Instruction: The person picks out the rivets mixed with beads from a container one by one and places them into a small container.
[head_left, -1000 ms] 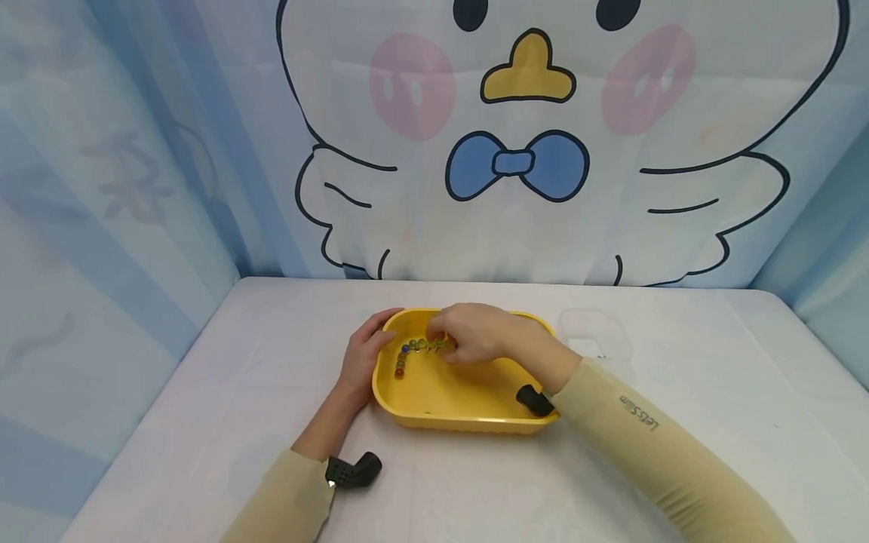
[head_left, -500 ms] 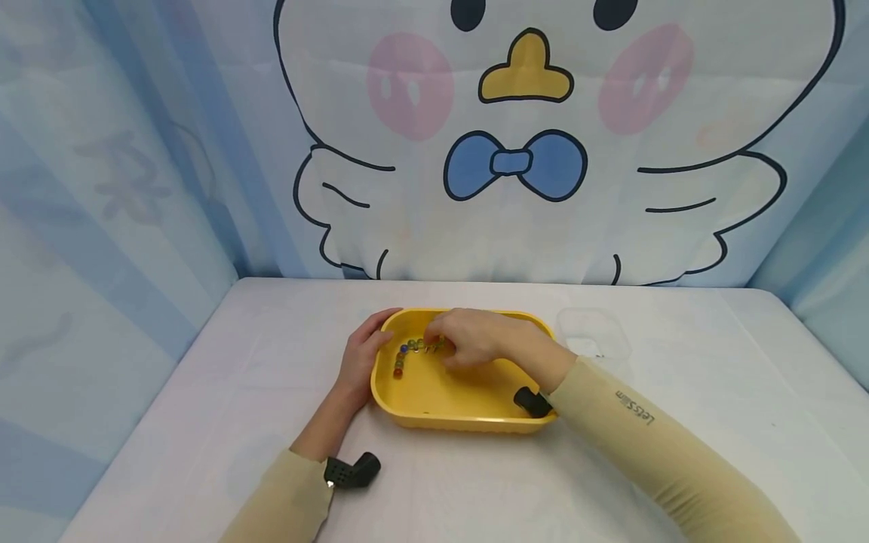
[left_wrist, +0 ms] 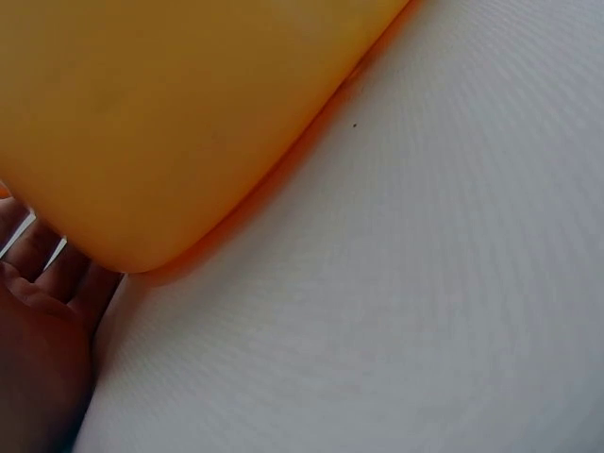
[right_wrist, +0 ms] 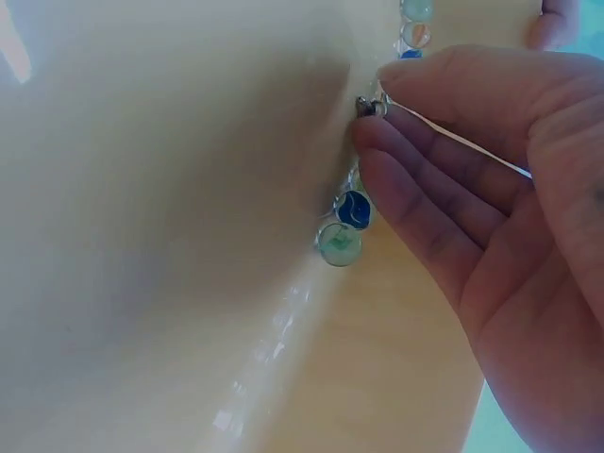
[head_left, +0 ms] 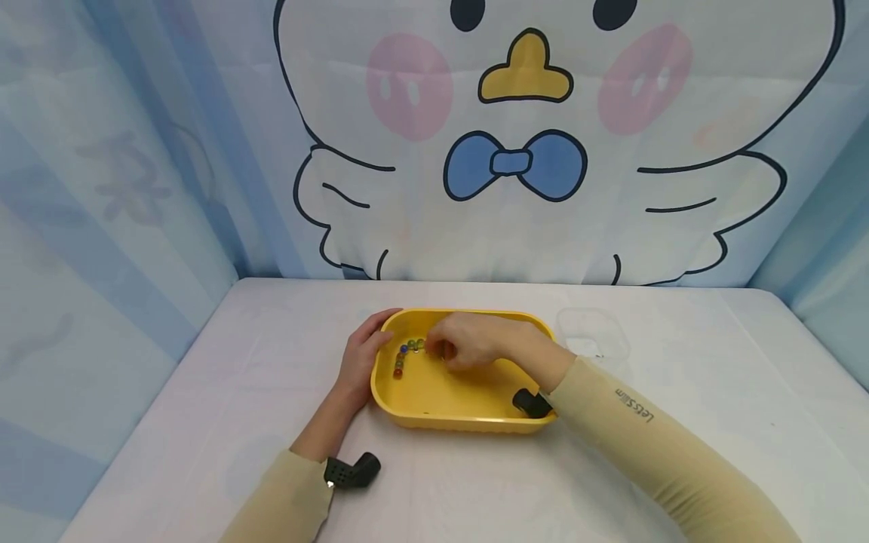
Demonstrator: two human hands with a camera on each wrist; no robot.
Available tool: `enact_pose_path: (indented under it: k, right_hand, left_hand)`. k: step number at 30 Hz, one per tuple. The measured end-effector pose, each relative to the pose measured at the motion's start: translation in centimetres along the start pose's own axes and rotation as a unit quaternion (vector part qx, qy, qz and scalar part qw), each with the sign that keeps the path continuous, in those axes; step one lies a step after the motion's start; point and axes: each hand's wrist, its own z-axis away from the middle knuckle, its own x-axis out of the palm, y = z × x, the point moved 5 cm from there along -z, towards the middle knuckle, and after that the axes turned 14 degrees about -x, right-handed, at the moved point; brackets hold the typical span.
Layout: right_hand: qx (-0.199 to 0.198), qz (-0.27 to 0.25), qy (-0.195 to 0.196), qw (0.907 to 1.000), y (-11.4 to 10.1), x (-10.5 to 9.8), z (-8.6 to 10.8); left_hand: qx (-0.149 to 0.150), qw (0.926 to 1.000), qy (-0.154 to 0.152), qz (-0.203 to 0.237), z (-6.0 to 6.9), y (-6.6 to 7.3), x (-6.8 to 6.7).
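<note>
In the head view my left hand holds the left end of a yellow tray, its thumb over the rim. The left wrist view has the fingers of that hand against the tray's outer wall. My right hand is inside the tray near the back wall. Its thumb and forefinger pinch a small shiny silvery piece, mostly covered by the fingertips. Glass marbles form a bent line along the tray's left and back sides. A blue marble and a pale green marble lie beside the right hand.
A clear plastic box stands on the white table just right of the tray. A black wrist camera on the right arm overhangs the tray's right front corner. A printed curtain hangs behind.
The right hand's fingers have drawn closer together over the back line of marbles, covering small pieces visible there before. The left hand and the tray stay nearly in place.
</note>
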Motion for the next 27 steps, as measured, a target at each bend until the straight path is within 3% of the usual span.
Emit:
enact_pose_path:
  k: [11, 27]
  right_hand:
    - [0.012, -0.033, -0.014, 0.9993, -0.07, 0.34, 0.17]
    - [-0.012, 0.014, -0.033, 0.9993, -0.31, 0.57, 0.04]
  left_hand:
    - [0.001, 0.9999, -0.005, 0.014, 0.08, 0.04, 0.05]
    - [-0.001, 0.9999, -0.004, 0.012, 0.17, 0.04, 0.05]
